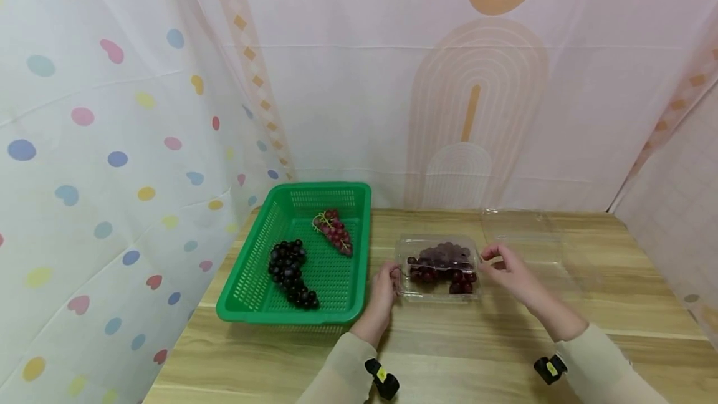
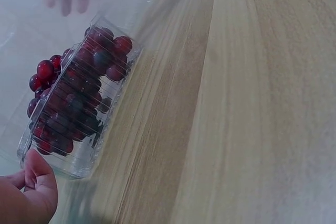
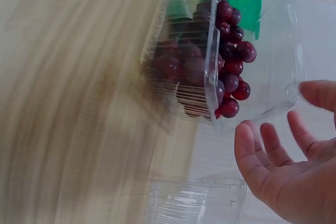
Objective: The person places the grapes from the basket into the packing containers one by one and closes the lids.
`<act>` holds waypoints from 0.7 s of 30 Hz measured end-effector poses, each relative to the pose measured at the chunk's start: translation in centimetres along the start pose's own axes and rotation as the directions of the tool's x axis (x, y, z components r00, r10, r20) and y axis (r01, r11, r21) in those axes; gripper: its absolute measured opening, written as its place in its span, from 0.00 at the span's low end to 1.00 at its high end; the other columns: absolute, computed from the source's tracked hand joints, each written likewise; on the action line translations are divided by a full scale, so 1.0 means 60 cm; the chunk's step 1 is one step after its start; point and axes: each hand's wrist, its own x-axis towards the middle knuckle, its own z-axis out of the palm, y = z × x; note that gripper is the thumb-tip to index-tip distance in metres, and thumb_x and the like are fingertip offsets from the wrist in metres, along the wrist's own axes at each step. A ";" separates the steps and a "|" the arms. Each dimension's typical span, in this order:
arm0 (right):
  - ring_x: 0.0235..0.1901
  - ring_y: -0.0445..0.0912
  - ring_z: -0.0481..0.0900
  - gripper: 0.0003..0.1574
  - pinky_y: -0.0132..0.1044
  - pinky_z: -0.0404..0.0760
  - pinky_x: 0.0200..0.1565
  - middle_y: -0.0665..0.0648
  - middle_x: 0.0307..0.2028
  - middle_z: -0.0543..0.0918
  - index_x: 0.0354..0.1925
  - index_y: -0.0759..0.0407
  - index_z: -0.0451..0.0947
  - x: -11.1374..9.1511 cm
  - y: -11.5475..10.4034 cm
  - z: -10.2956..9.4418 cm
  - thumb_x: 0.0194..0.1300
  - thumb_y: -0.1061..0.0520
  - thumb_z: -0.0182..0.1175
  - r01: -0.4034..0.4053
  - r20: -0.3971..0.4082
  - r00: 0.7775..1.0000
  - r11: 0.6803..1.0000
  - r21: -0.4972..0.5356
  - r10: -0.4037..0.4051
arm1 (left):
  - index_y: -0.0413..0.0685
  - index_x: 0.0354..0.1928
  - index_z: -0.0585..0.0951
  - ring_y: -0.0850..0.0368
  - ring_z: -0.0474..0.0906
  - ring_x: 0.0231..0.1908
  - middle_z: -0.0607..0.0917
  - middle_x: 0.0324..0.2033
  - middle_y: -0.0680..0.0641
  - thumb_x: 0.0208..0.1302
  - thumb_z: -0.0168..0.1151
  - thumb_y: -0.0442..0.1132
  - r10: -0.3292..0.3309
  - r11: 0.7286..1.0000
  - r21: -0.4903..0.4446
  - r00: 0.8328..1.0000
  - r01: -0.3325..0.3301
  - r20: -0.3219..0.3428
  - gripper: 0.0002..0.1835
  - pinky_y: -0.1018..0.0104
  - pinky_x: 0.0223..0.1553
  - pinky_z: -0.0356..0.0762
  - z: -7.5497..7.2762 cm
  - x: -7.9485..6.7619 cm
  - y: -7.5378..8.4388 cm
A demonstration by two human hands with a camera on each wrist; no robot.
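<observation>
A clear plastic clamshell box (image 1: 437,297) stands on the table with a bunch of dark red grapes (image 1: 429,276) inside. Its clear lid (image 3: 273,61) is raised at an angle above the fruit. At the box's left end, my left hand (image 1: 383,288) grips the corner, thumb tip (image 2: 38,163) against the rim. My right hand (image 1: 507,272) is by the opposite end, fingers loosely bent and spread, the thumb (image 3: 315,94) right at the lid's edge. A bit of stem shows near the left fingers.
Left of the box is a green plastic basket (image 1: 367,235) with a bunch of black grapes (image 1: 288,272) and a smaller bunch of red grapes (image 1: 335,232). Another clear clamshell box (image 1: 527,227) lies open at the back right. Patterned curtains (image 1: 348,80) hang around the wooden table (image 1: 449,348).
</observation>
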 end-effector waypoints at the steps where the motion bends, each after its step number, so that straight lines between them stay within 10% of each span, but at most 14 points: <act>1: 0.42 0.54 0.76 0.19 0.37 0.76 0.37 0.70 0.49 0.71 0.50 0.71 0.65 -0.002 0.001 0.002 0.68 0.59 0.55 0.008 0.000 1.000 1.000 -0.019 -0.008 | 0.46 0.22 0.72 0.63 0.60 0.18 0.67 0.17 0.55 0.71 0.42 0.44 -0.005 1.000 0.004 1.000 0.005 -0.001 0.19 0.71 0.21 0.62 -0.001 0.003 -0.004; 9: 0.33 0.48 0.76 0.19 0.37 0.77 0.33 0.65 0.39 0.78 0.49 0.73 0.68 -0.016 0.003 0.019 0.64 0.62 0.58 0.017 -0.028 0.999 0.972 -0.236 -0.024 | 0.24 0.53 0.72 0.61 0.64 0.25 0.71 0.28 0.52 0.76 0.34 0.50 -0.029 0.999 0.042 0.999 0.028 0.033 0.30 0.70 0.26 0.67 -0.002 -0.015 0.015; 15: 0.26 0.45 0.73 0.20 0.36 0.73 0.27 0.61 0.31 0.78 0.49 0.76 0.66 -0.026 0.001 0.032 0.67 0.60 0.55 -0.047 -0.016 0.999 0.956 -0.290 0.044 | 0.38 0.30 0.73 0.62 0.62 0.21 0.68 0.21 0.53 0.75 0.36 0.45 -0.045 0.999 0.021 0.999 0.044 0.030 0.22 0.72 0.23 0.65 0.002 -0.040 0.047; 21: 0.16 0.44 0.68 0.22 0.38 0.73 0.18 0.59 0.26 0.74 0.51 0.72 0.64 -0.038 0.002 0.038 0.72 0.53 0.49 -0.170 0.046 0.981 0.956 -0.239 0.186 | 0.51 0.17 0.67 0.63 0.60 0.17 0.66 0.15 0.55 0.72 0.44 0.46 -0.031 1.000 -0.001 0.999 0.031 0.025 0.22 0.71 0.21 0.64 -0.003 -0.012 0.016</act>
